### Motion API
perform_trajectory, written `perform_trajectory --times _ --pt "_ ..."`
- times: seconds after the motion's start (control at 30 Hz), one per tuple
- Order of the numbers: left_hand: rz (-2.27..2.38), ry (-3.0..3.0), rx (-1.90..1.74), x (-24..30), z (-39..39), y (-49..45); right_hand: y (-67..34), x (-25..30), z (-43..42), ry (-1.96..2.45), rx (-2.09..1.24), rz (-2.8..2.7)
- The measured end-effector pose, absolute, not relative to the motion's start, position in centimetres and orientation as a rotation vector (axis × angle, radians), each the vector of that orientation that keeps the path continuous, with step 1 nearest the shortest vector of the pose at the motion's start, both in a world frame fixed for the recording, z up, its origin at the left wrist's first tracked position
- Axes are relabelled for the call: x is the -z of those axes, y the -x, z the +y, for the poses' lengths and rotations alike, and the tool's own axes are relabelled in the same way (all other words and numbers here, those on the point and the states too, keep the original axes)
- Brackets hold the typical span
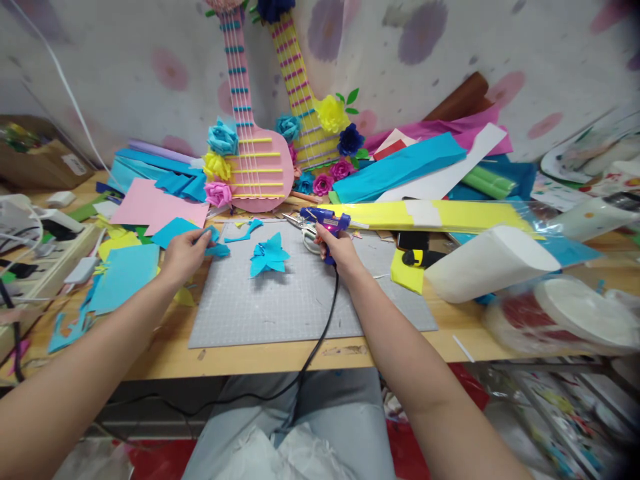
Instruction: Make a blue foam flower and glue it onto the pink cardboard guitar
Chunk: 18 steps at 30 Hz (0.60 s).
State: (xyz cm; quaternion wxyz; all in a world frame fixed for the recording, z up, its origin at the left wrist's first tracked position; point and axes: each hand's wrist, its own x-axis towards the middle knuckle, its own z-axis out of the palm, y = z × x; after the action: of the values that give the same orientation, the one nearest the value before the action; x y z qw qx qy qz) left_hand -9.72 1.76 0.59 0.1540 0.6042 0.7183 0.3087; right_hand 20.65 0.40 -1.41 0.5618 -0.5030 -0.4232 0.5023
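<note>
My right hand (336,244) is wrapped round a blue hot glue gun (325,217), its nozzle pointing left over the cutting mat. A black cord runs down from its grip past the table edge. Between the thumb and fingers of my left hand (186,253) is a blue paper petal (216,249), partly hidden by the fingers. On the grey cutting mat (280,307), between my hands, lies a blue paper flower (270,255) with pointed petals. Scissors (311,239) rest just under the glue gun. A curved blue paper scrap (245,232) lies behind the flower.
A pink paper guitar (257,160) and a yellow paper guitar (305,100) lean on the wall. Blue paper sheets (125,277) lie left, near a power strip (55,287). To the right are a white paper roll (490,263) and a yellow-black tool (420,259).
</note>
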Motion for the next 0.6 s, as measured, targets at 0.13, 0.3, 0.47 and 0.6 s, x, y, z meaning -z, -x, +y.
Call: perform_trajectory --times 0.13,0.3,0.47,0.6 --pt "2.104 -1.917 -1.022 0.0 2.6 10.2 -20.7 1.3 0.4 1.180 -1.182 -1.004" --pt "1.995 -1.784 -1.194 -0.6 2.3 9.7 -20.6 1.5 0.5 1.176 -1.185 -1.002" --pt "1.778 -1.560 -1.055 -2.6 0.3 6.7 -20.7 1.6 0.3 1.168 -1.186 -1.075" --pt "1.681 -1.571 -0.938 -3.5 -0.3 4.6 -20.9 1.2 -0.3 1.111 -1.248 -1.249"
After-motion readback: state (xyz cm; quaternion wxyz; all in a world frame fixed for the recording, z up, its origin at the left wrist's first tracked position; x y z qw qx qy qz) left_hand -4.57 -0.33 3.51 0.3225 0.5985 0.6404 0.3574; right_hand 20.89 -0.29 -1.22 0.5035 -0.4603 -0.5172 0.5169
